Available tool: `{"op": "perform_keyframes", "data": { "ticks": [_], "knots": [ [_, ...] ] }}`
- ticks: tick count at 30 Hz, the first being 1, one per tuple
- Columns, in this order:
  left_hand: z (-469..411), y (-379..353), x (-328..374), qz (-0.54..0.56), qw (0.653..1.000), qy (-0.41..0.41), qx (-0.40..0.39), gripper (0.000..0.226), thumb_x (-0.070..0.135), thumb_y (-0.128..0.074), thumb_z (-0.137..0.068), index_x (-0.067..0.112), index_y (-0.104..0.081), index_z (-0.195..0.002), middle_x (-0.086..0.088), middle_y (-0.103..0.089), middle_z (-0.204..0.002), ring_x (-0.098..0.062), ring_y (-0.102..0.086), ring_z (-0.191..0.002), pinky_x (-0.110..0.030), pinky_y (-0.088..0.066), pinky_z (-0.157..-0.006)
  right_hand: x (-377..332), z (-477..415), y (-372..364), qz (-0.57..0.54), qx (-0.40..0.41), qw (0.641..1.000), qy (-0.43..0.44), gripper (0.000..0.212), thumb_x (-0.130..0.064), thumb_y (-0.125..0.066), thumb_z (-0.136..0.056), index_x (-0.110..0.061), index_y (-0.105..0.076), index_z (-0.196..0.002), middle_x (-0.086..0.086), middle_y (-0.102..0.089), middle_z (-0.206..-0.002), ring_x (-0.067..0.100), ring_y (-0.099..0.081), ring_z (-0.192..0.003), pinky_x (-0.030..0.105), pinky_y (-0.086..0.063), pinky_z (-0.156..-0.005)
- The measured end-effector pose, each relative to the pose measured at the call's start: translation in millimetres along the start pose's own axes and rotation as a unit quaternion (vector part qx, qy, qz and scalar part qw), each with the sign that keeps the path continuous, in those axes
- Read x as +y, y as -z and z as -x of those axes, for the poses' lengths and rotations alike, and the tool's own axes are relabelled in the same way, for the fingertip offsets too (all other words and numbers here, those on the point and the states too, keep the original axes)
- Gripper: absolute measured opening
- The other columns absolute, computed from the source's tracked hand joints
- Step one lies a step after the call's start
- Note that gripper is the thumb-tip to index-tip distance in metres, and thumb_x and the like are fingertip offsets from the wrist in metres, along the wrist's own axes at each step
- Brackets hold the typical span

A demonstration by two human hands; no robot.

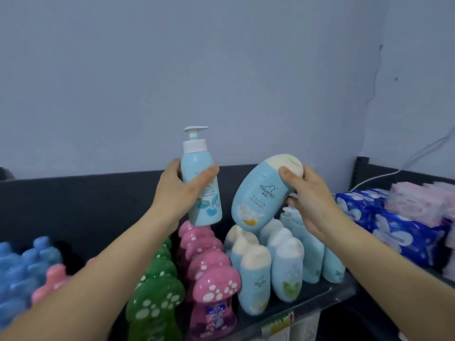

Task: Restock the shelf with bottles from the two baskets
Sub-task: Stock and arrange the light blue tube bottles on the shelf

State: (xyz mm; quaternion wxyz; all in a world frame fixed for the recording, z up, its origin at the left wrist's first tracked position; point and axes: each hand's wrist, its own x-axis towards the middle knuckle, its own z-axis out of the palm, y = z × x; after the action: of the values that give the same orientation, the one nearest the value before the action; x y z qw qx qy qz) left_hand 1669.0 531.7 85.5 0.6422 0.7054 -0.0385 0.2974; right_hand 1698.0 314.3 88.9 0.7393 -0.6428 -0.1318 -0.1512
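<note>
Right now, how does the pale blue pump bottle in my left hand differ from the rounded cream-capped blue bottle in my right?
The pale blue pump bottle has a white pump head and a slim body; the rounded cream-capped blue bottle has a smooth domed cap and a broader body. The pump bottle stands nearly upright; the cream-capped one leans steeply. Both are pale blue.

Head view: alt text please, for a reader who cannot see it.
A person holds two light-blue bottles above a stocked shelf: the left hand grips a pump bottle nearly upright, the right hand grips a tilted cream-capped bottle by its cap end. Below stand rows of green and pink mushroom-shaped bottles and matching cream-capped bottles, with blue packs to the right.
</note>
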Motion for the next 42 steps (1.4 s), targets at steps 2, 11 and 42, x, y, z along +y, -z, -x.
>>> {"op": "perform_keyframes", "data": {
  "ticks": [2, 11, 42],
  "knots": [
    [-27, 0, -11, -0.018, 1.0, -0.002, -0.01, 0.046, 0.044, -0.071, -0.076, 0.02, -0.054, -0.112, 0.005, -0.065, -0.099, -0.009, -0.067, -0.084, -0.023, -0.051, -0.064, 6, -30, -9, 0.022, -0.011, 1.0, 0.011, 0.007, -0.021, -0.057, -0.092, -0.021, -0.054, -0.099, -0.005, -0.062, -0.094, 0.006, -0.06, -0.081, 0.019, -0.047, -0.058],
    [-86, -3, -67, -0.075, 0.997, 0.009, -0.01, 0.034, 0.046, -0.059, -0.085, 0.022, -0.054, -0.108, 0.007, -0.065, -0.095, -0.006, -0.065, -0.082, -0.02, -0.047, -0.062, 62, -136, -35, 0.101, -0.119, 0.987, -0.026, 0.023, -0.013, -0.06, -0.091, -0.013, -0.051, -0.112, 0.005, -0.062, -0.108, 0.019, -0.062, -0.098, 0.036, -0.054, -0.082],
    [-71, -43, -121, -0.19, 0.97, 0.101, 0.112, 0.034, 0.035, -0.071, -0.079, 0.028, -0.057, -0.109, 0.008, -0.066, -0.104, -0.007, -0.063, -0.097, -0.024, -0.053, -0.077, 214, -211, -54, 0.374, -0.541, 0.747, -0.096, 0.029, -0.021, -0.063, -0.085, -0.025, -0.055, -0.113, 0.001, -0.06, -0.111, 0.019, -0.059, -0.104, 0.034, -0.054, -0.081]
  ]
}}
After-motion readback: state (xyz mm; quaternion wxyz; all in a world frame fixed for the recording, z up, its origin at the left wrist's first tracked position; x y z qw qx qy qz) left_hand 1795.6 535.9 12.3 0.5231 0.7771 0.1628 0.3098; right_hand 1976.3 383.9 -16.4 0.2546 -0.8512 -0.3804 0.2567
